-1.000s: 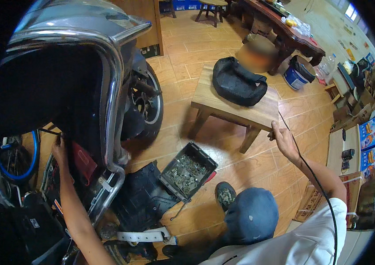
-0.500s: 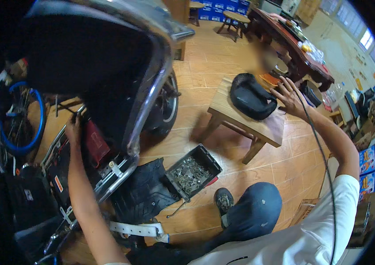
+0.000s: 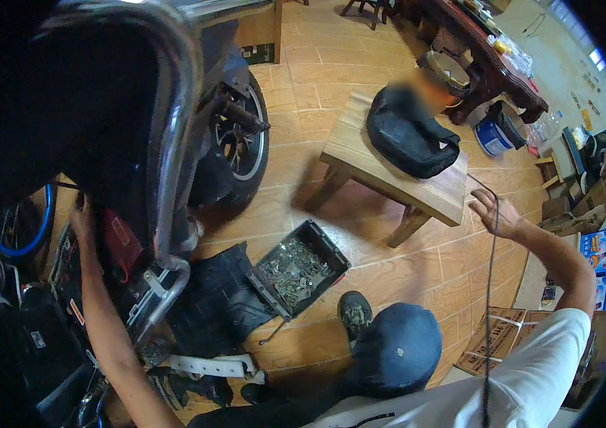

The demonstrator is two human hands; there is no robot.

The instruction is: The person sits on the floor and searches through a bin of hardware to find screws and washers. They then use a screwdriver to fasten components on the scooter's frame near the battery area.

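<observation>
My left hand (image 3: 82, 216) reaches into the open frame of a dark scooter-like vehicle (image 3: 174, 143), beside a dark red box (image 3: 122, 239). Its fingers look closed around a dark bar-like piece, mostly in shadow, so I cannot make out what it is. My right hand (image 3: 497, 215) is held off the right edge of a wooden stool (image 3: 417, 191), fingers apart and loosely bent, gripping nothing. A thin black cable (image 3: 490, 299) passes close by that hand and hangs down over my white shirt. On the stool lies a rounded black padded bag (image 3: 406, 143).
A black bin of small metal parts (image 3: 299, 271) stands on the tiled floor by a black plastic panel (image 3: 210, 303). White strap-like piece (image 3: 210, 366) lies near my feet. A blue-and-white bucket (image 3: 496, 135), dark red table (image 3: 488, 78) and cardboard box (image 3: 492, 339) are at right.
My view has shifted, so the vehicle sits further left. My right hand has drawn back from beside the black bag to below the stool's right edge. My left hand stays inside the frame.
</observation>
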